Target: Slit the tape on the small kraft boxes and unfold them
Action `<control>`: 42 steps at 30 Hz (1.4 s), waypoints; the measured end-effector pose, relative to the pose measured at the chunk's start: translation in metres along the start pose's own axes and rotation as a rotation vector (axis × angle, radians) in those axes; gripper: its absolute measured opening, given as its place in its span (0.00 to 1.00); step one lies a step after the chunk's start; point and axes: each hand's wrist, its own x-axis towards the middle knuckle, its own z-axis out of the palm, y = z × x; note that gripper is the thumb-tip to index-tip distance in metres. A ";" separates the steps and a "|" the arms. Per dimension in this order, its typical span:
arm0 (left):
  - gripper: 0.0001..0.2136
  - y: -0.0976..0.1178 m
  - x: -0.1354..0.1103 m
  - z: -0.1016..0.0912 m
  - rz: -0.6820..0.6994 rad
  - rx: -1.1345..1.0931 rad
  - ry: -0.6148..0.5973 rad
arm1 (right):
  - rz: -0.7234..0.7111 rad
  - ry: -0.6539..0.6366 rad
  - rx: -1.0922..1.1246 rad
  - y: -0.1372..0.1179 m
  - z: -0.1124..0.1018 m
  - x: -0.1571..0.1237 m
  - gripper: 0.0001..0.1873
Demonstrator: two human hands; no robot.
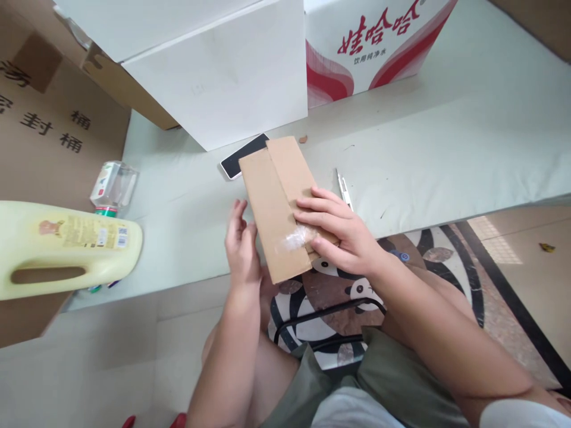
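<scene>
A small brown cardboard box lies slantwise at the front of the table, its near end jutting past the edge. A crumpled strip of clear tape crosses its flap seam near that end. My right hand rests on the box's right side, fingers stretched out and spread over the top. Just left of the box is my left hand, fingers loosely bent and apart, with nothing visible in it. A phone lies partly under or behind the box's far corner. To the right lies a slim white utility knife.
A large white box and a red-and-white water carton stand at the back. Left are a yellow jug, a clear bottle lying down and a big cardboard carton. Below is a panda-patterned stool.
</scene>
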 end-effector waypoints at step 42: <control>0.18 0.005 0.011 0.030 0.731 0.465 -0.047 | 0.235 0.435 0.053 -0.050 -0.026 0.011 0.20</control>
